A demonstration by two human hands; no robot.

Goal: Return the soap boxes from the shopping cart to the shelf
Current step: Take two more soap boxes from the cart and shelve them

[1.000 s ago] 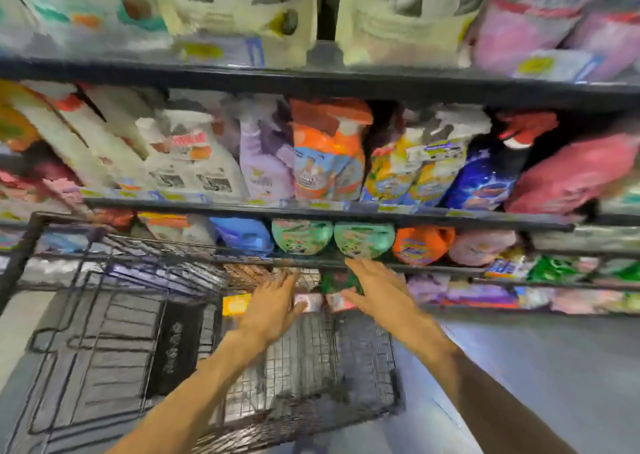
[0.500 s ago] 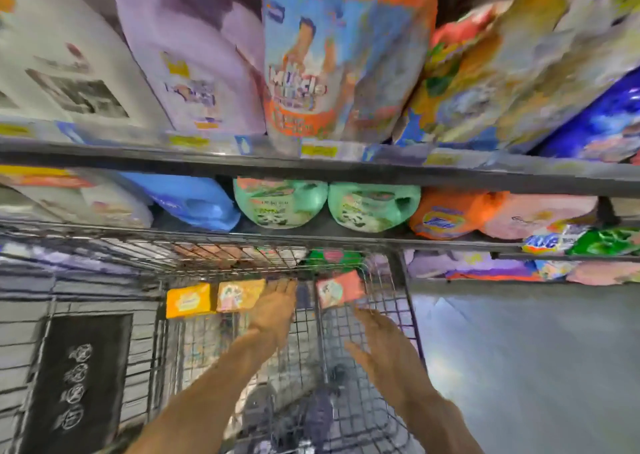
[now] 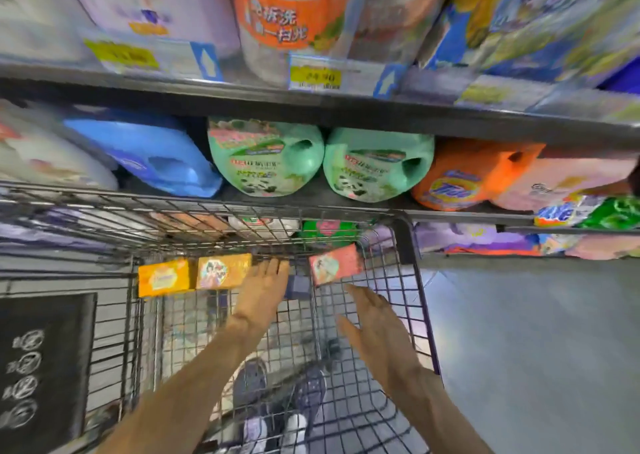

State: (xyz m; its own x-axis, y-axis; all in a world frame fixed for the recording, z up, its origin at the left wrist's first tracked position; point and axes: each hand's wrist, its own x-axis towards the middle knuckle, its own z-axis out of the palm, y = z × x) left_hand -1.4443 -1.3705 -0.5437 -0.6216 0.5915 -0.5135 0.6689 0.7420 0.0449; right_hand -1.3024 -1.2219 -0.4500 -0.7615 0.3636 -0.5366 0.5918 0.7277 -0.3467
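Orange and pink are the colours of the soap boxes I can see lying at the far end of the shopping cart. I count three of them for sure. The yellow-orange soap box is furthest left, and the orange soap box with a round picture on it sits right beside it, touching. The pink soap box is off to the right, tilted, near the cart's far right corner.

My left hand is stretched flat with the fingers spread apart, holding nothing. Its fingertips are near the right end of the orange box, but I cannot tell if they touch it. A small dark blue thing shows just right of this hand, too blurry to name.

My right hand has loose, spread fingers too, and it holds nothing. The pink box is just beyond its fingertips, with a gap between.

Behind the cart, the shelf holds big jugs lying in a row: one blue jug, two green jugs, and one orange jug. Through the cart's wire floor I can see two shoes.
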